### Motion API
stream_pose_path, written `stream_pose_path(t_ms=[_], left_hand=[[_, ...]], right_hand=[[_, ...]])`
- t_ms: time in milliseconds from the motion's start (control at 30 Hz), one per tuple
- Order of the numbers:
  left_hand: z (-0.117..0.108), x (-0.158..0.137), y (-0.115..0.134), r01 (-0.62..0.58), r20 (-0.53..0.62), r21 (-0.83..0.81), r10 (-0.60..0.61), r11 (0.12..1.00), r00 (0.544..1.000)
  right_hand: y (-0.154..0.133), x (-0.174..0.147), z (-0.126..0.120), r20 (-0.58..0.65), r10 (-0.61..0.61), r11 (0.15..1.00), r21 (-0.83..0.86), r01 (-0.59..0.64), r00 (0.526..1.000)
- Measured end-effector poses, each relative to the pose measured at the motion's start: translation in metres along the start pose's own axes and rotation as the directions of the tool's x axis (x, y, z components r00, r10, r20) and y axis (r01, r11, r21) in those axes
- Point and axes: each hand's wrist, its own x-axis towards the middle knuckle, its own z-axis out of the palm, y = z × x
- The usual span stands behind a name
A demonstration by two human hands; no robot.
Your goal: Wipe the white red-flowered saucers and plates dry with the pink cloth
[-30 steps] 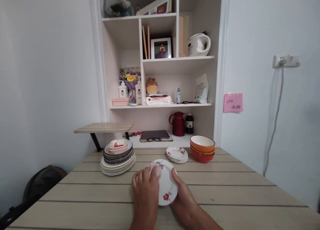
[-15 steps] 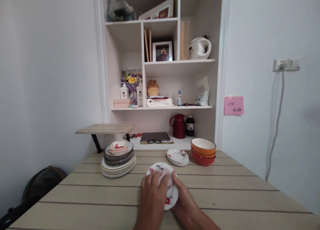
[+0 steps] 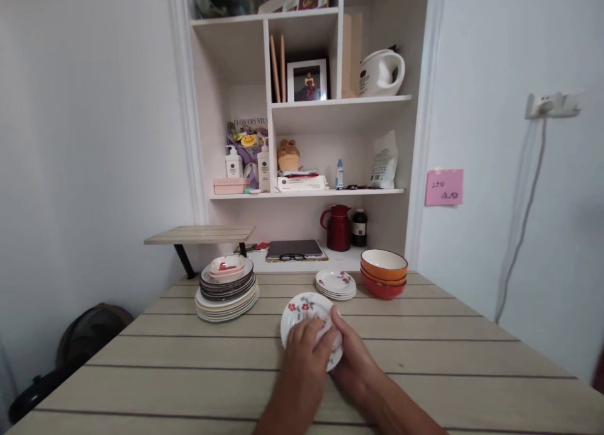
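A small white plate (image 3: 293, 309) with red flowers and grey leaves is held up over the table, tilted toward me. My right hand (image 3: 356, 359) grips its right edge, thumb on the upper face and fingers underneath. Pressed to the plate's face is a pale, thin cloth or tissue (image 3: 336, 337), bunched under my left hand (image 3: 306, 350), whose fingers are closed on it. Just behind, a short stack of matching flowered plates (image 3: 336, 284) lies on the table.
Orange and red bowls (image 3: 384, 272) are stacked at the back right. A taller pile of plates (image 3: 227, 306), topped by small pink-rimmed dishes (image 3: 226, 265), stands left beside a raised wooden shelf (image 3: 201, 235). Behind the table (image 3: 189, 366) are a laptop (image 3: 293, 249) and a red jug (image 3: 338, 228).
The plate has turned in my right hand, so its flowers sit elsewhere around the rim. My left hand and the cloth have moved slightly right across it. The view has tilted down a little.
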Motion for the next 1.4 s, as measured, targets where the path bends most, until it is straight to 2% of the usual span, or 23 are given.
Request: stream_pose_path(t_ms=[67,233,300,433,567,667,767,867,933,1067,1167,1300,1400], left_hand=[[0.001,0.003,-0.004,0.013,-0.007,0.025,-0.013,1.0,1.0],[-0.001,0.011,-0.019,0.241,0.0,0.264,-0.25,0.934,0.968],[-0.002,0.01,-0.018,0.269,0.0,0.322,-0.284,0.908,0.959],[0.004,0.001,-0.006,0.218,0.006,0.326,-0.233,0.92,0.972],[0.013,-0.005,0.007,0.057,-0.021,0.161,-0.055,0.985,0.998],[0.014,-0.002,0.005,0.038,-0.018,0.122,-0.036,0.992,0.999],[0.008,0.004,-0.006,0.15,0.01,0.212,-0.156,0.966,0.988],[0.001,0.008,-0.017,0.308,0.001,0.34,-0.328,0.889,0.945],[-0.001,0.008,-0.02,0.342,0.004,0.381,-0.371,0.859,0.929],[0.001,0.003,-0.014,0.279,0.012,0.381,-0.306,0.882,0.952],[0.004,-0.001,-0.002,0.166,0.027,0.288,-0.181,0.943,0.983],[0.006,-0.003,0.002,0.001,0.069,0.144,-0.011,0.99,0.998],[0.009,0.0,-0.008,-0.032,0.088,0.143,0.02,0.989,0.996]], right_hand=[[0.003,0.0,0.001,0.018,0.027,1.0,-0.013,-0.027,0.999],[0.013,0.001,0.007,-0.057,-0.054,0.998,-0.048,0.051,0.997],[0.013,0.002,0.007,-0.077,-0.067,0.997,-0.043,0.064,0.995],[0.004,0.003,0.0,-0.143,-0.105,0.994,-0.026,0.102,0.984],[-0.002,0.004,-0.006,-0.04,-0.058,0.997,0.039,0.06,0.998],[0.002,0.004,-0.008,-0.014,0.01,1.0,-0.001,-0.01,1.0],[0.011,0.006,-0.005,-0.045,0.0,0.999,-0.05,-0.003,0.999],[0.016,0.006,-0.001,-0.074,-0.025,0.998,-0.062,0.021,0.997],[0.016,0.005,0.002,-0.101,-0.041,0.997,-0.068,0.034,0.994],[0.008,0.003,0.003,-0.128,-0.091,0.996,-0.027,0.088,0.988],[-0.001,0.002,0.0,-0.095,-0.108,0.994,0.019,0.111,0.99],[-0.004,0.002,-0.002,-0.03,-0.044,0.999,0.029,0.045,0.999],[0.002,0.003,0.0,-0.022,-0.027,1.0,0.003,0.027,0.999]])
